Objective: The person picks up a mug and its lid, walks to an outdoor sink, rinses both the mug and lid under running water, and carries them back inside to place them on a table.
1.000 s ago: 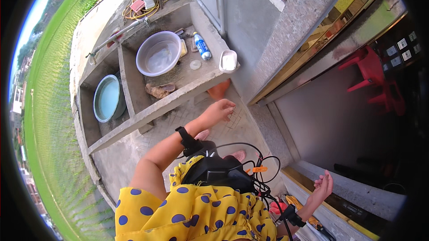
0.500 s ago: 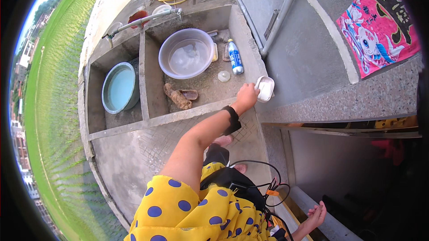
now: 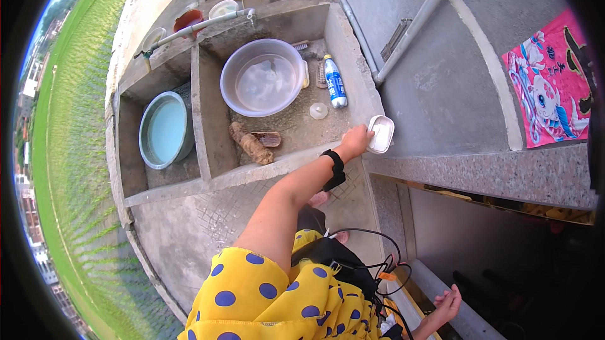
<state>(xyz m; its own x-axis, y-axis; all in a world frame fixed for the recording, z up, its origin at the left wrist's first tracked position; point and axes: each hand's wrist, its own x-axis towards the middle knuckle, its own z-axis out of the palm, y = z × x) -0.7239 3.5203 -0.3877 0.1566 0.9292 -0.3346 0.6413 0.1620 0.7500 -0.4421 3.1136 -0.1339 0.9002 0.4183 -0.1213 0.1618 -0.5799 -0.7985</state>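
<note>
Left hand (image 3: 356, 142) holds the left rim of a small white container (image 3: 381, 133) in a narrow grip; container sits at the near right corner of the concrete sink (image 3: 283, 165), whether lifted cannot be told. Right hand (image 3: 448, 303) is well apart at lower right, fingers loosely curled, holding nothing visible. Blue-labelled bottle (image 3: 335, 83) lies inside the sink, near the container.

soft daylight spreads over the concrete trough (image 3: 164, 192), with faint shading inside its walls; the pale ground (image 3: 154, 0) at upper left is nearly washed out; the doorway (image 3: 498, 252) sinks into gloom; the left hand (image 3: 357, 141) and white container (image 3: 380, 134) look fairly sharp; the field (image 3: 72, 170) bows along the blackened fisheye rim.
</note>
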